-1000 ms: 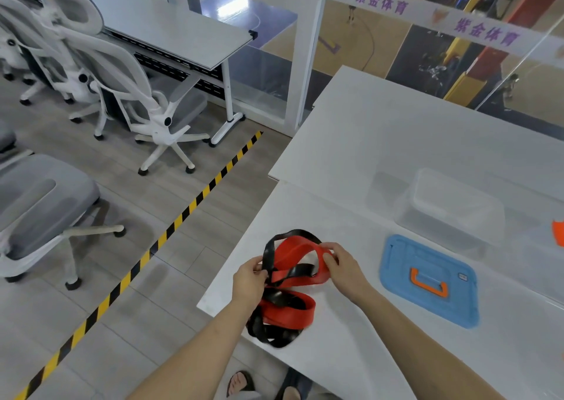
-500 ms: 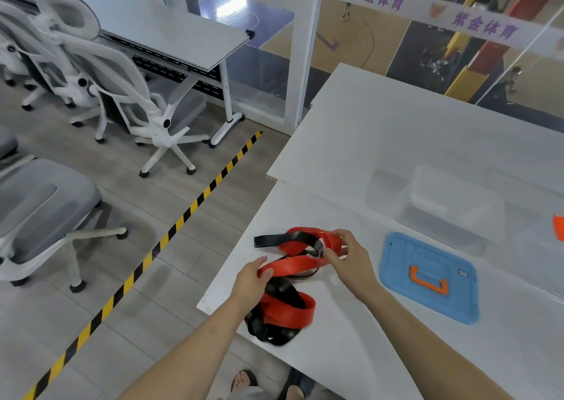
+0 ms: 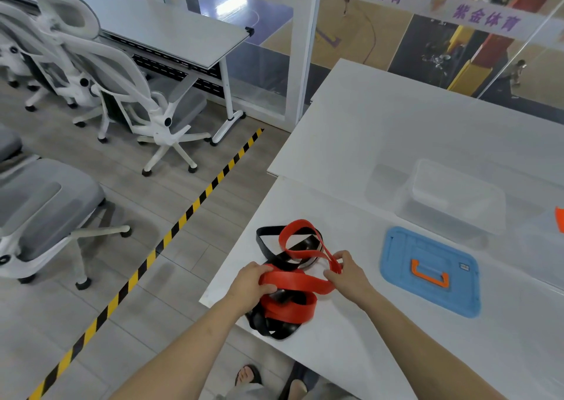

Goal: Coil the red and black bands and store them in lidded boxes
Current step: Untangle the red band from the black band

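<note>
A red band and a black band lie tangled together near the left corner of the white table. My left hand grips the red band at its left end. My right hand pinches the same red band at the right, where a loop of it rises toward the back. A black loop sticks out behind the tangle. A clear box stands open at the back right, and its blue lid with an orange handle lies flat in front of it.
An orange piece shows at the right edge of view. The table's left edge drops to the floor with a yellow-black tape line. Office chairs and a desk stand to the left. A glass wall runs behind the table.
The raised red and black loops have come down and spread flatter on the table. My right hand moved right and nearer along the red band; my left hand took hold of its left end.
</note>
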Available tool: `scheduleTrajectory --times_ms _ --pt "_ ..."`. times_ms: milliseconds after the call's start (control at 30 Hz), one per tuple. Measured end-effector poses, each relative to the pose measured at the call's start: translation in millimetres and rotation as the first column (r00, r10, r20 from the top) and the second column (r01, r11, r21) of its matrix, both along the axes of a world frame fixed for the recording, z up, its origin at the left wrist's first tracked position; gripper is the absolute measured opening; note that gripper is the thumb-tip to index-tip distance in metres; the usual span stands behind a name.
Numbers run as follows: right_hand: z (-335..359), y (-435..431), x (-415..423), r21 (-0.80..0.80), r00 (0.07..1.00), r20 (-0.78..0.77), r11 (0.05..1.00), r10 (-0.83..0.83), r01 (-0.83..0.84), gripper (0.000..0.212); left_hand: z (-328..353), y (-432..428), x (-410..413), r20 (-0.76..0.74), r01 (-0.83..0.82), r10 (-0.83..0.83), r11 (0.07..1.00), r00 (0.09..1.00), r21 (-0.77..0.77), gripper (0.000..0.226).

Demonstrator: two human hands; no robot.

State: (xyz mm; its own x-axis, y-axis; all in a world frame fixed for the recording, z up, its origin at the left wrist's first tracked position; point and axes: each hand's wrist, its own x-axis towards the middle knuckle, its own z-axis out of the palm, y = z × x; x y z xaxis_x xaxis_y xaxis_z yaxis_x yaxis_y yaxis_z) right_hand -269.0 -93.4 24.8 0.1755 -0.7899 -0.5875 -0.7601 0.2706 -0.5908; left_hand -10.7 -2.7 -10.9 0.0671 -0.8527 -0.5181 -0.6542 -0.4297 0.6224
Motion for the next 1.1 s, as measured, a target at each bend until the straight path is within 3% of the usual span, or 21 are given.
scheduleTrajectory --times_ms 133,300,400,533,667,767,933,1100 --pt "8.8 6.2 5.3 -0.071 0.999 0.044 0.997 0.001 0.002 0.046 -1.9 1.9 -3.4 0.021 -0.045 0.047 0.996 0.999 -0.075 0.036" --pt "36.0 10.2 11.3 -0.113 0.975 0.163 0.984 0.154 -0.137 0.069 1.6 -1.3 -1.2 -0.002 -0.110 0.110 0.987 0.994 -0.118 0.029" --pt "36.6 8.6 15.1 -0.120 0.949 0.101 0.950 0.300 -0.287 0.080 3.4 -3.5 -0.7 -0.042 -0.165 0.160 0.976 0.986 -0.142 0.029" --pt "23.0 6.5 18.5 -0.142 0.919 -0.023 0.909 0.394 -0.393 0.068 5.2 -5.3 0.6 -0.112 -0.259 0.244 0.956 0.963 -0.141 0.033" --pt "39.8 -0.4 22.3 -0.205 0.961 0.015 0.942 0.275 -0.266 0.043 7.3 -1.1 9.2 -0.243 -0.374 0.341 0.922 0.908 -0.101 0.037" --pt "53.3 -13.0 23.2 -0.244 0.978 0.155 0.965 0.139 -0.099 0.033 16.9 -0.4 9.2 -0.348 -0.413 0.360 0.907 0.866 -0.089 0.039" --pt "82.3 -24.2 34.0 -0.272 0.933 0.360 0.957 0.005 0.099 0.037 30.0 -9.3 1.7 -0.379 -0.447 0.379 0.888 0.844 -0.107 0.035" --pt "111.0 -27.8 48.5 -0.283 0.872 0.487 0.936 -0.050 0.211 0.037 40.1 -12.8 -2.0 -0.376 -0.344 0.268 0.926 0.887 -0.152 0.029"
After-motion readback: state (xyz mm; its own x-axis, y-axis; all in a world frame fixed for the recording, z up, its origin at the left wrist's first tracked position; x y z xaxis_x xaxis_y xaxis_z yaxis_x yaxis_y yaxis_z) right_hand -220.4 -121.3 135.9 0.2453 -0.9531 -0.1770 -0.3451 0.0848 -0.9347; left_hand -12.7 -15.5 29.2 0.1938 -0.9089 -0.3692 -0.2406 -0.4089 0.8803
